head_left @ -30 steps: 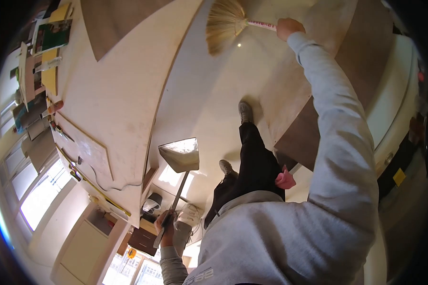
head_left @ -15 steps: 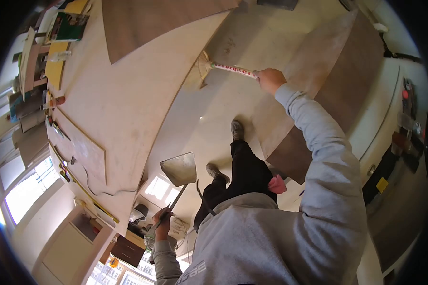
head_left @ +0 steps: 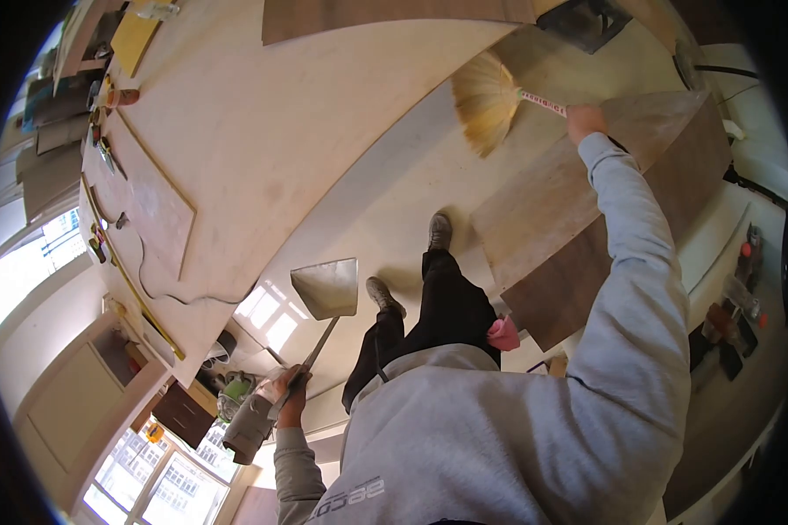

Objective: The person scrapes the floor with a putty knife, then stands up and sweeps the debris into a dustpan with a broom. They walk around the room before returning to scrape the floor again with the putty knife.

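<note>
My right hand [head_left: 586, 122] is closed around the handle of a broom [head_left: 485, 103], out at the upper right of the head view. The broom's straw bristles are fanned out over the pale floor [head_left: 383, 206], beside the edge of the large board. Low on the left, my left hand [head_left: 291, 390] grips the long handle of a metal dustpan [head_left: 327, 288]. The dustpan's wide pan sits left of my feet, near patches of window light on the floor.
A large light board [head_left: 236, 131] spans the left, with a smaller panel [head_left: 149, 188], tools and a cord on it. Brown sheets [head_left: 578, 192] lean at the right. A dark object [head_left: 584, 24] sits at the top. A pink cloth [head_left: 503, 333] hangs at my hip.
The broom has swung to the right and farther up with my right hand, its bristles now spread wide. The dustpan has shifted slightly; the whole view has turned a little.
</note>
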{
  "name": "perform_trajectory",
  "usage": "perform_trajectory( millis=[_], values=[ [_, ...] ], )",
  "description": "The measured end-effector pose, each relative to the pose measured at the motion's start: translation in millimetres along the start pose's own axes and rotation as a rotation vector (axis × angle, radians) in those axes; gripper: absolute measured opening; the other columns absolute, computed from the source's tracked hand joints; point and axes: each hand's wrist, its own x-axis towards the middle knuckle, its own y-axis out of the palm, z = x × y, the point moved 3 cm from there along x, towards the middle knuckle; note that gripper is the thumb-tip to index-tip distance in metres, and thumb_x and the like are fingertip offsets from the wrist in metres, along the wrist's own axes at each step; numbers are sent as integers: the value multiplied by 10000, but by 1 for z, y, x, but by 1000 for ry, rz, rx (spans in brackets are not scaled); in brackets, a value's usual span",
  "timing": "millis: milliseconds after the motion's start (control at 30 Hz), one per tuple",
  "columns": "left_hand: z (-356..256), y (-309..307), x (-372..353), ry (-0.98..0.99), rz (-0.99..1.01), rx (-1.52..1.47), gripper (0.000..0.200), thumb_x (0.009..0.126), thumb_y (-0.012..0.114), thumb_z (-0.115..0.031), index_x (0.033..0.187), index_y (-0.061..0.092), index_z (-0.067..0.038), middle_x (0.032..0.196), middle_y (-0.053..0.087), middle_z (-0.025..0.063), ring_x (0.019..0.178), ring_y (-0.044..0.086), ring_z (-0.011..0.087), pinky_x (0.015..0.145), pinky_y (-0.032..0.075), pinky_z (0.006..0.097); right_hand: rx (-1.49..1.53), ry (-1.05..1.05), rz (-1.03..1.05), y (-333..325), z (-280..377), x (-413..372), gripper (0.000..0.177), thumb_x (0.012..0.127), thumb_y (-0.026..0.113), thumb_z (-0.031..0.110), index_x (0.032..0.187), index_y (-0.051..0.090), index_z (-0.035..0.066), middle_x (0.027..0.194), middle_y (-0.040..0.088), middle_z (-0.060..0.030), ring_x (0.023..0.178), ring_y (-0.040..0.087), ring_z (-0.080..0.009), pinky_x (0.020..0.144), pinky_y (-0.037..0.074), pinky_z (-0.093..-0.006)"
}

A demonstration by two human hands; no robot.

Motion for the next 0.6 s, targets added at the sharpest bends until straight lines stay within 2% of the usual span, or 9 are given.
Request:
perform_trajectory(
  millis=[100, 233, 333, 400, 433, 500, 600],
  values=[
    [4, 3, 4, -5, 11, -49, 201, 738, 725, -111, 914, 711, -16, 848, 716, 117, 783, 695, 230, 740, 535, 330, -15, -77, -110, -51, -10, -32, 211, 888, 501, 141, 933, 698, 82, 848, 679, -136, 821, 661, -326, 722, 524, -457],
    [47, 19, 11, 19, -56, -171, 229, 722, 764, -92, 937, 716, -30, 869, 720, 113, 802, 701, 233, 761, 536, 329, -110, -23, -105, -126, -31, -101, 233, 882, 503, 149, 945, 720, 92, 903, 683, -142, 839, 669, -324, 699, 532, -437],
    [54, 17, 21, 83, -52, -142, 223, 728, 763, -99, 938, 719, -35, 852, 721, 109, 802, 702, 227, 760, 537, 328, -56, 63, -78, -160, -43, -162, 208, 867, 543, 174, 970, 713, 113, 905, 678, -156, 866, 662, -328, 702, 521, -447],
    [62, 16, 30, 124, -48, -131, 216, 732, 756, -95, 938, 721, -37, 843, 721, 110, 798, 701, 224, 758, 537, 327, 145, 131, -107, -178, -44, -205, 212, 855, 594, 224, 1023, 700, 150, 939, 676, -165, 900, 650, -336, 737, 513, -459],
    [75, 19, 36, 117, -43, -156, 213, 732, 754, -89, 936, 721, -36, 846, 721, 113, 796, 701, 223, 758, 537, 327, 139, 151, -117, -179, -46, -218, 212, 855, 594, 224, 1023, 700, 150, 939, 676, -165, 900, 650, -336, 737, 513, -459],
    [86, 17, 46, 144, -41, -190, 233, 725, 752, -71, 951, 715, -28, 847, 720, 121, 786, 699, 228, 753, 537, 328, 261, 237, 37, -159, -47, -243, 307, 855, 621, 281, 1150, 664, 210, 980, 679, -129, 894, 642, -346, 765, 514, -462],
    [98, 11, 62, 287, -73, -236, 261, 718, 754, -62, 972, 706, -21, 841, 720, 124, 783, 698, 231, 752, 536, 329, 409, 227, 4, -118, -23, -273, 268, 863, 619, 280, 1106, 684, 189, 1026, 675, -116, 947, 636, -336, 787, 508, -454]
  ],
)
